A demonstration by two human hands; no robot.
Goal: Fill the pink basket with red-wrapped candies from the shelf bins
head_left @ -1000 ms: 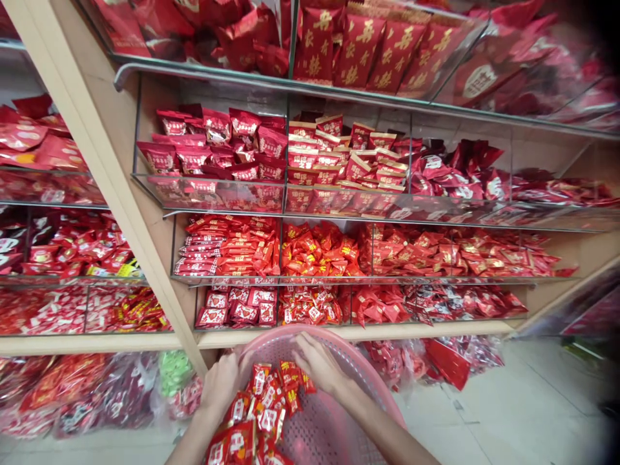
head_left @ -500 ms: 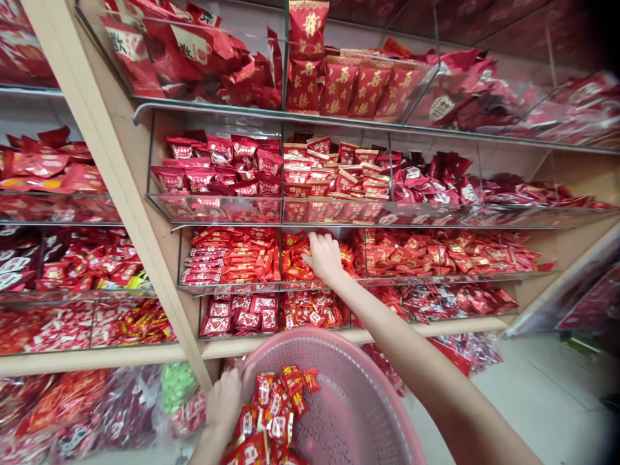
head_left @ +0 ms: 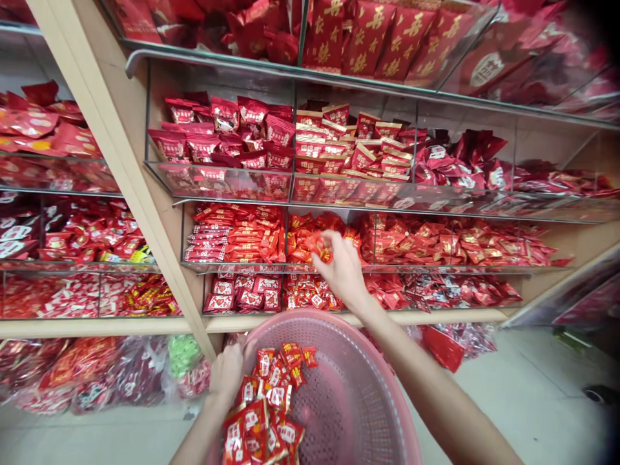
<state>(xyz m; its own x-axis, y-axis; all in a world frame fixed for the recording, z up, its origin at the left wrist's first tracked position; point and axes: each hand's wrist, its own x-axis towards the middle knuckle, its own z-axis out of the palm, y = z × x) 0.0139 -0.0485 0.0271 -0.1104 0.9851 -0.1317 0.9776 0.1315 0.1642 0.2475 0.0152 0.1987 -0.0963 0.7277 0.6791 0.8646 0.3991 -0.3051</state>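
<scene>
My left hand grips the near left rim of a pink perforated plastic basket, fingers closed over the edge. Several red wrapped candies lie heaped in the basket's left side. My right hand is raised in front of a clear shelf bin of red and orange candies, closed around a few small red candies just outside the bin's front lip.
Tiered clear acrylic bins full of red packets fill the wooden shelving. Plastic bags of sweets and a green bag sit on the floor at left. Pale floor tiles lie at right.
My right hand went from the basket up into the candy bin, then drew back out holding a few red candies. The left hand stayed on the basket rim.
</scene>
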